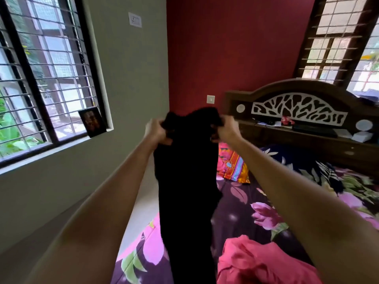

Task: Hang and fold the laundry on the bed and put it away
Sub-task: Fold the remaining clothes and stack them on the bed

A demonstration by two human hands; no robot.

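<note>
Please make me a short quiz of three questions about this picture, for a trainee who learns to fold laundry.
1. True or false: the left hand and the right hand both grip the black garment.
2. Which colour is the crumpled garment lying on the bed? A) white B) pink C) grey
3. Fill in: the black garment hangs ___ the two hands.

Key: 1 true; 2 B; 3 below.

Daylight through left window (47,78); edges warped, perhaps motion-blurred.
</note>
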